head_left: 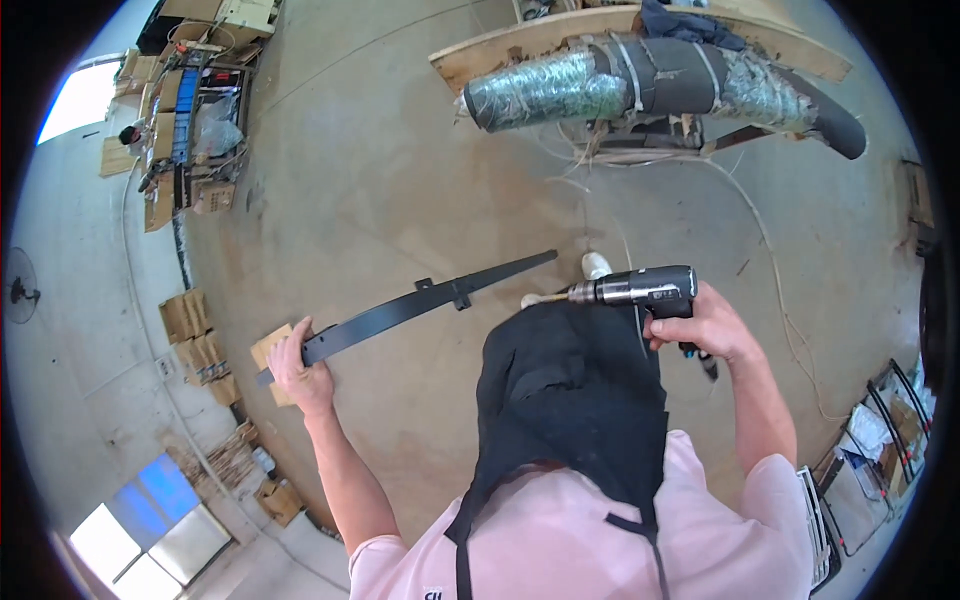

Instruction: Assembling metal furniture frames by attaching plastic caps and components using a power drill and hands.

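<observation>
Left of the frame's centre, the person's left hand [300, 368] is closed around the lower-left end of a long black bar [395, 312], which slants up toward the middle, small brackets jutting from its sides. Right of centre, the right hand [712, 325] wraps the handle of a drill [640, 288], its bit pointing left, apart from the bar. A foil-wrapped padded tube [690, 75] fills the upper right above the floor [400, 180].
</observation>
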### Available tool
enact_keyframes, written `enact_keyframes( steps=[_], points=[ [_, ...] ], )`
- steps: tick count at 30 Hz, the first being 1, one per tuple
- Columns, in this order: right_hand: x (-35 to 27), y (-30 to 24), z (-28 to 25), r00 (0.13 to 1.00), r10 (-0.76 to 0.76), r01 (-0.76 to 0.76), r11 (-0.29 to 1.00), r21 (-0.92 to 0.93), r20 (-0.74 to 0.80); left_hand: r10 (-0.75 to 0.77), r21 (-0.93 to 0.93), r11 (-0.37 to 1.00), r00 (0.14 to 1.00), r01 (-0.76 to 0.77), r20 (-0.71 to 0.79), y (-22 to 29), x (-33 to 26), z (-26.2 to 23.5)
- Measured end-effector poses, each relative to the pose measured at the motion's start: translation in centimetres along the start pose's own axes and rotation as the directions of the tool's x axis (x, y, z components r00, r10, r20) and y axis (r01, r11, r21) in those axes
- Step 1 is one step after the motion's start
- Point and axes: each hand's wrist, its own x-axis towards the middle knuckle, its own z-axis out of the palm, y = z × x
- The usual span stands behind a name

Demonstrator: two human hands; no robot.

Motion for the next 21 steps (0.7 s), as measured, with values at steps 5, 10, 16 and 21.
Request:
enact_keyframes(
  steps=[5, 10, 16, 21],
  points=[
    [2.7, -4.1, 0.9, 0.980, 0.154, -0.137, 0.982, -0.128, 0.130, -0.161, -0.074, 0.978, 0.932, 0.195, 0.325, 2.4, 2.1, -5.4],
    [7.6, -1.5, 3.0, 0.975, 0.055, -0.062, 0.998, 0.022, 0.214, -0.013, -0.105, 0.994, 0.974, 0.037, 0.225, 5.8, 4.4, -1.7],
    [8.5, -2.0, 4.5, 0.976, -0.019, -0.009, 0.992, 0.127, 0.215, 0.060, -0.067, 0.996, 0.998, -0.060, -0.002, 5.9, 4.2, 1.0],
    [8.9, -1.6, 5.4, 0.981, -0.055, 0.027, 0.988, 0.152, 0.184, 0.116, -0.069, 0.991, 0.993, -0.118, -0.032, 6.9, 5.6, 1.9]
  ],
)
